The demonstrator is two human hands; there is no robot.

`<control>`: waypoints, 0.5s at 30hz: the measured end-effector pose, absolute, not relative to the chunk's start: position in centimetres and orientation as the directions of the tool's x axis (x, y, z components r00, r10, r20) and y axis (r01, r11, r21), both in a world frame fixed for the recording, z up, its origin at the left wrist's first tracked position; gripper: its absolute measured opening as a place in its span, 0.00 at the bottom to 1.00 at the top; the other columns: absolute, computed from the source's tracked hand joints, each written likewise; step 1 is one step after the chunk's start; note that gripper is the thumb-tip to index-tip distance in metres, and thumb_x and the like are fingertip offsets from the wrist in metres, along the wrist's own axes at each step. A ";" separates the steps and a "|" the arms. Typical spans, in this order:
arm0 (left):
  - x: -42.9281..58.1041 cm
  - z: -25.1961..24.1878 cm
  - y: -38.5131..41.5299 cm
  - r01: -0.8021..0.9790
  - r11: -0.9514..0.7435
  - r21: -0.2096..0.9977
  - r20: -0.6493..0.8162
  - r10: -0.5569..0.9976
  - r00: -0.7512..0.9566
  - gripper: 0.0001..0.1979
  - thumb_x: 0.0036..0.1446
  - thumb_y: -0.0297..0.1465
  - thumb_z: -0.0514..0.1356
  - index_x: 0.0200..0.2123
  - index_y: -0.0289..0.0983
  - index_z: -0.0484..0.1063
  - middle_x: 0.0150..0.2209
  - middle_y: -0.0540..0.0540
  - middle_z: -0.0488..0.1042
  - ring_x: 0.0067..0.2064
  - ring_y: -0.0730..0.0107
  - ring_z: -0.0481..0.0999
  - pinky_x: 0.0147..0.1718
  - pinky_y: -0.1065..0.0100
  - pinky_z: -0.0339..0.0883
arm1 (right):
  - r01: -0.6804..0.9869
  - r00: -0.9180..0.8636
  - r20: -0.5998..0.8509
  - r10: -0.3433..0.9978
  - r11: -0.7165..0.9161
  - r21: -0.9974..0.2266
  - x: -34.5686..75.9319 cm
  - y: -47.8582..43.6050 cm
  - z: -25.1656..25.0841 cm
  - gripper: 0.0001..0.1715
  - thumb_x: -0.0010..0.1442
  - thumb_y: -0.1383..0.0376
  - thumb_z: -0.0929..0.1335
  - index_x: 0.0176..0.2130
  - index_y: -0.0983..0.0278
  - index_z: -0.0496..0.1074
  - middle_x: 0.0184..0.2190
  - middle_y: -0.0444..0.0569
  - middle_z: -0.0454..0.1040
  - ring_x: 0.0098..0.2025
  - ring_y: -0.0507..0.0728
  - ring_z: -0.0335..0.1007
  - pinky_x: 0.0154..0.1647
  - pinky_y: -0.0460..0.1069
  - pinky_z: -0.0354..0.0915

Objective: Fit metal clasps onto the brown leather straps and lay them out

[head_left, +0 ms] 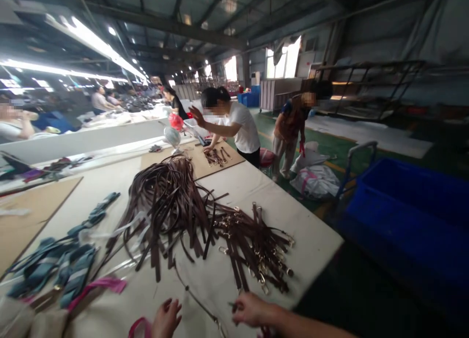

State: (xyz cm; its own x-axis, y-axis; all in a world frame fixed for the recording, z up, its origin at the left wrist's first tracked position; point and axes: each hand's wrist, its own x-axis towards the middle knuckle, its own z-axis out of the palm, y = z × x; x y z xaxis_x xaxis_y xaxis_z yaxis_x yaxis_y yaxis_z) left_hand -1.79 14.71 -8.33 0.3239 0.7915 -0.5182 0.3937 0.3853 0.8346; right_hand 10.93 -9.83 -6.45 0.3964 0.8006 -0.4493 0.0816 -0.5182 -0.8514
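Observation:
At the bottom edge, my left hand is raised with its fingers loosely bent and apart, holding nothing that I can see. My right hand is closed, with a small dark tip poking out of its fingers; what it belongs to is hidden. Between the hands a thin dark strap with a metal clasp lies on the table. Just beyond my right hand spreads a bundle of brown straps with gold hooks. A large heap of long brown straps lies further off.
Blue-grey folded straps and a pink strip lie at left. A co-worker leans over a brown board near a small fan. Another person stands by white sacks. A blue bin stands right.

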 end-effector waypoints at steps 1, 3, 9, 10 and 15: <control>-2.5 -9.2 14.2 0.464 0.357 0.811 -0.532 0.781 0.329 0.08 0.46 0.38 0.56 0.31 0.45 0.63 0.38 0.45 0.79 0.53 0.53 0.74 0.46 0.56 0.71 | 0.072 0.500 -0.452 0.739 -0.556 -0.828 11.5 -10.1 -7.0 0.05 0.44 0.66 0.69 0.21 0.63 0.68 0.15 0.37 0.60 0.18 0.46 0.54 0.18 0.41 0.48; -4.0 -10.2 12.5 0.571 0.321 0.755 -0.575 0.742 0.343 0.05 0.51 0.34 0.55 0.32 0.41 0.65 0.41 0.41 0.77 0.51 0.54 0.76 0.44 0.57 0.71 | 0.044 0.626 -0.456 0.632 -0.613 -0.789 13.2 -11.1 -8.0 0.07 0.45 0.69 0.68 0.20 0.65 0.65 0.16 0.38 0.61 0.20 0.47 0.56 0.20 0.41 0.50; -6.9 -10.4 6.4 0.586 0.303 0.752 -0.614 0.647 0.453 0.06 0.52 0.30 0.59 0.32 0.33 0.69 0.35 0.40 0.75 0.39 0.60 0.78 0.35 0.65 0.69 | 0.049 0.798 -0.396 0.454 -0.704 -0.708 20.1 -14.4 -11.3 0.11 0.59 0.67 0.61 0.28 0.66 0.68 0.24 0.47 0.71 0.30 0.52 0.68 0.30 0.44 0.61; -7.2 -10.5 5.8 0.584 0.311 0.749 -0.620 0.640 0.454 0.05 0.52 0.30 0.59 0.31 0.33 0.69 0.33 0.40 0.74 0.37 0.61 0.78 0.33 0.66 0.68 | 0.062 0.810 -0.386 0.442 -0.719 -0.693 20.9 -14.4 -11.9 0.12 0.60 0.66 0.60 0.29 0.67 0.69 0.25 0.48 0.72 0.32 0.53 0.70 0.31 0.44 0.62; -7.5 -11.0 3.5 0.565 0.358 0.744 -0.645 0.607 0.465 0.05 0.54 0.29 0.58 0.28 0.33 0.68 0.32 0.43 0.74 0.29 0.69 0.75 0.27 0.71 0.65 | 0.139 0.824 -0.354 0.443 -0.763 -0.632 21.7 -11.9 -14.6 0.13 0.61 0.63 0.63 0.42 0.68 0.71 0.38 0.56 0.76 0.41 0.57 0.72 0.39 0.47 0.62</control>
